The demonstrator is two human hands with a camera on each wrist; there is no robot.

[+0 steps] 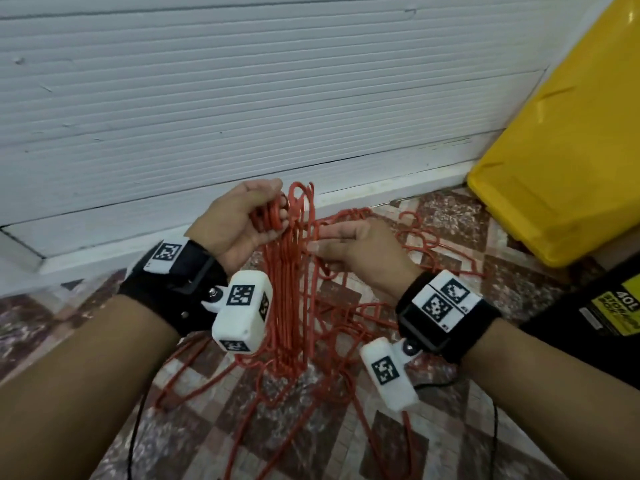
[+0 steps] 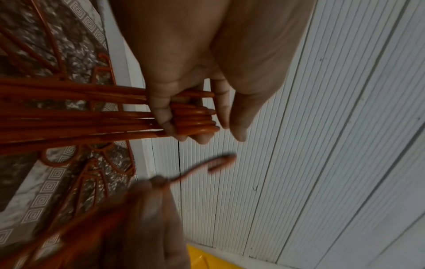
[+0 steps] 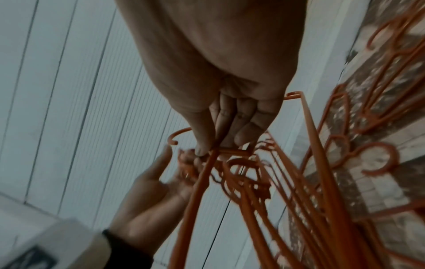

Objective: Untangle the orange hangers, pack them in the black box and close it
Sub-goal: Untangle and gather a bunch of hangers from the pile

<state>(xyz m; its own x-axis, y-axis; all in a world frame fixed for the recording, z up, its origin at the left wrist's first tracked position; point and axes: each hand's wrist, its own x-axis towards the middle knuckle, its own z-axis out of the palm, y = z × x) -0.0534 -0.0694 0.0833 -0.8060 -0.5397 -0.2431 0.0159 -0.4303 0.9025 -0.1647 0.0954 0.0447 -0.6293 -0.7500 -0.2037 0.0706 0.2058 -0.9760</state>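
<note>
A bunch of orange hangers [image 1: 291,299] stands upright on the patterned floor. My left hand [image 1: 273,209] grips their gathered hooks [image 2: 195,118], with its fingers curled round them. Just to the right, my right hand [image 1: 318,240] pinches the neck of one more hanger [image 3: 200,182] beside the bunch; its hook [image 2: 220,162] stands free of the left hand's grip. More orange hangers [image 1: 419,244] lie tangled on the floor behind and under my hands. The black box [image 1: 568,306] with a yellow 40L label shows at the right edge, its inside hidden.
A large yellow plastic piece [image 1: 561,150] leans against the white ribbed wall [image 1: 207,98] at the right. A low white ledge [image 1: 104,233] runs along the wall's foot. Black cables [image 1: 495,427] trail across the tiled floor near my arms.
</note>
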